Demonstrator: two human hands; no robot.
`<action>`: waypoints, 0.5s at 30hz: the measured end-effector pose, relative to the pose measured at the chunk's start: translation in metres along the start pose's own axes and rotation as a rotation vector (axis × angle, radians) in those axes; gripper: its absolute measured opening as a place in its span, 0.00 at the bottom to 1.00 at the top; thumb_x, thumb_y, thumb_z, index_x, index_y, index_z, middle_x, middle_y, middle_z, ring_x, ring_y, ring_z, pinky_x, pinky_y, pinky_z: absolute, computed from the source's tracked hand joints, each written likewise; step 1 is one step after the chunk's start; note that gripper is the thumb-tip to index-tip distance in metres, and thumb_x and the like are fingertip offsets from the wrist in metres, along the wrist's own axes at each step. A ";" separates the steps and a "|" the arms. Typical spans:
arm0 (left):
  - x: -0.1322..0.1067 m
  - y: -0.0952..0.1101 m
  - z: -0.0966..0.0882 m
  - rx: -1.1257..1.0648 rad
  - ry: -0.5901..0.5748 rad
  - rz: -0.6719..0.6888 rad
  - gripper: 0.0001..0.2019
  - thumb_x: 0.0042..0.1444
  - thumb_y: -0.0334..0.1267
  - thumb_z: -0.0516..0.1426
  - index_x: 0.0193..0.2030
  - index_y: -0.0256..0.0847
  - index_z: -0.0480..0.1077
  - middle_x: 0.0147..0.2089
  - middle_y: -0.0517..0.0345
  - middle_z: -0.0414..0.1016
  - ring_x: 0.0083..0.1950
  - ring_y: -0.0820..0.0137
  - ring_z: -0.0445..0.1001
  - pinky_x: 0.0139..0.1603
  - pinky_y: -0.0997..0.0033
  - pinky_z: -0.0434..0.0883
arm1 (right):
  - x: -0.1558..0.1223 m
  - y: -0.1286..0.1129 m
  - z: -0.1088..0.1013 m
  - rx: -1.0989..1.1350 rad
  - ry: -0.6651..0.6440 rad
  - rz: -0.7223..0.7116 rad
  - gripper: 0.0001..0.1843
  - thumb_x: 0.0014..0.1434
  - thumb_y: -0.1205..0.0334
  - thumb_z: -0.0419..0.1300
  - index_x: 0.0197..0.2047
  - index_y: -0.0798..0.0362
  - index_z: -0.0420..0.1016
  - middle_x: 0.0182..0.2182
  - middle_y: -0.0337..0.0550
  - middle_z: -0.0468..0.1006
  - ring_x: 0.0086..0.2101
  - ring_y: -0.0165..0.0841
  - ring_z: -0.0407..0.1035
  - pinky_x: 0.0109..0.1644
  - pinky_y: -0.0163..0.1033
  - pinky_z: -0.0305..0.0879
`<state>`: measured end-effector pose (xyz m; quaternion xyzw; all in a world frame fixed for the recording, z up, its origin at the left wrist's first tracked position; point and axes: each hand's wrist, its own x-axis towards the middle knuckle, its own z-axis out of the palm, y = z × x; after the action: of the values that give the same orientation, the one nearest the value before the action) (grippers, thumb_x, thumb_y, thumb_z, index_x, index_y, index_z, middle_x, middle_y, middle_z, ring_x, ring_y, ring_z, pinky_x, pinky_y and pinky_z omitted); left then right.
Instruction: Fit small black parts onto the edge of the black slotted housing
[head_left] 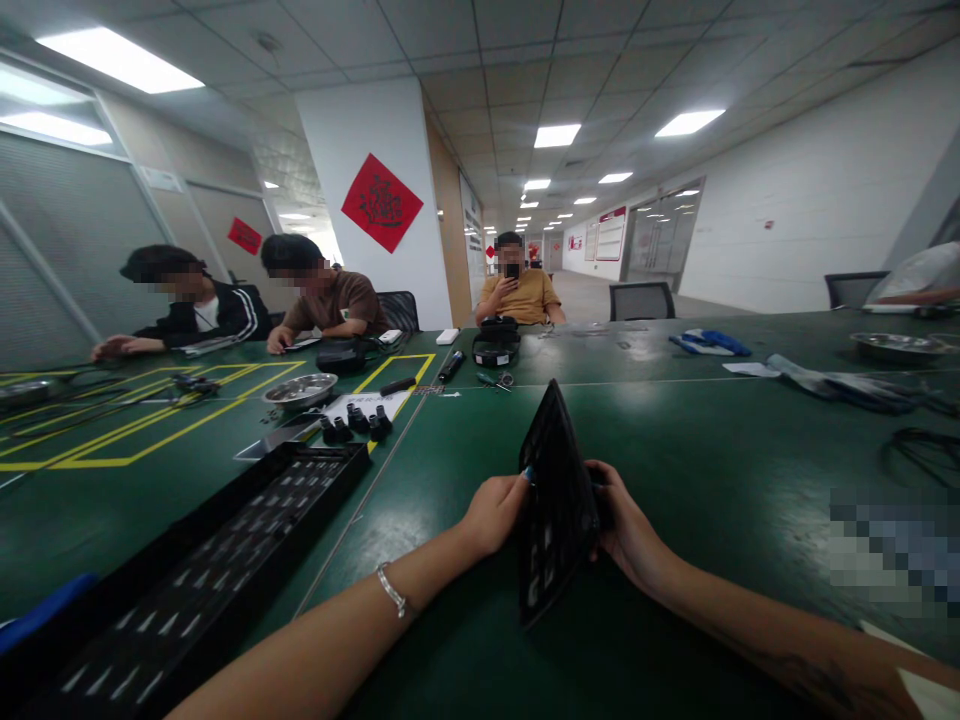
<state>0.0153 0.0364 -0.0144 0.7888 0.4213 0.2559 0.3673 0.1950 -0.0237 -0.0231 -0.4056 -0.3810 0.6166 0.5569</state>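
Observation:
A thin black panel [555,520] stands on edge in front of me, tilted, with rows of small pale marks or slots low on the side facing left. My left hand [496,512] is closed at the panel's left side, its thumb pressed on that face. Behind the panel's right side my right hand [628,520] is closed, its fingers partly hidden by a dark part there. To the left lies a long black tray [247,540] with rows of pale, pointed pieces or openings. Several short black cylindrical parts [358,425] stand just beyond the tray.
The green table [442,620] carries a metal bowl [300,390] at left and another bowl [896,347] at far right. Blue-and-white gloves [709,342] and a grey cloth-like item [832,385] lie at right. Across the table sit several people, one holding a phone [512,271].

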 end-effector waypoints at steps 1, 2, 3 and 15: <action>0.000 -0.001 0.001 -0.012 0.006 -0.016 0.29 0.56 0.60 0.35 0.21 0.38 0.57 0.20 0.62 0.54 0.24 0.74 0.55 0.23 0.74 0.54 | 0.000 0.000 0.000 -0.002 -0.001 0.002 0.23 0.55 0.58 0.47 0.54 0.47 0.49 0.23 0.34 0.67 0.16 0.28 0.63 0.14 0.31 0.60; 0.000 -0.001 0.001 -0.020 0.011 -0.027 0.29 0.56 0.60 0.34 0.21 0.38 0.58 0.19 0.62 0.54 0.23 0.74 0.54 0.23 0.74 0.54 | 0.000 0.000 0.000 -0.003 -0.004 0.003 0.23 0.55 0.58 0.47 0.54 0.47 0.49 0.23 0.34 0.67 0.16 0.28 0.63 0.14 0.31 0.60; 0.001 -0.002 0.001 -0.023 0.013 -0.033 0.30 0.56 0.61 0.35 0.21 0.38 0.58 0.19 0.62 0.54 0.24 0.74 0.55 0.23 0.74 0.54 | 0.000 0.000 0.000 -0.001 -0.009 0.003 0.23 0.55 0.58 0.47 0.54 0.47 0.49 0.23 0.34 0.67 0.16 0.28 0.63 0.14 0.32 0.60; 0.000 -0.002 0.001 -0.026 0.008 0.000 0.30 0.55 0.61 0.37 0.23 0.36 0.61 0.20 0.60 0.56 0.24 0.74 0.55 0.23 0.75 0.53 | 0.000 -0.001 0.002 -0.018 0.020 0.003 0.23 0.54 0.58 0.48 0.54 0.47 0.49 0.23 0.34 0.67 0.16 0.28 0.63 0.13 0.31 0.59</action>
<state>0.0155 0.0367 -0.0164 0.7829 0.4195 0.2644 0.3757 0.1936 -0.0239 -0.0217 -0.4176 -0.3803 0.6098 0.5560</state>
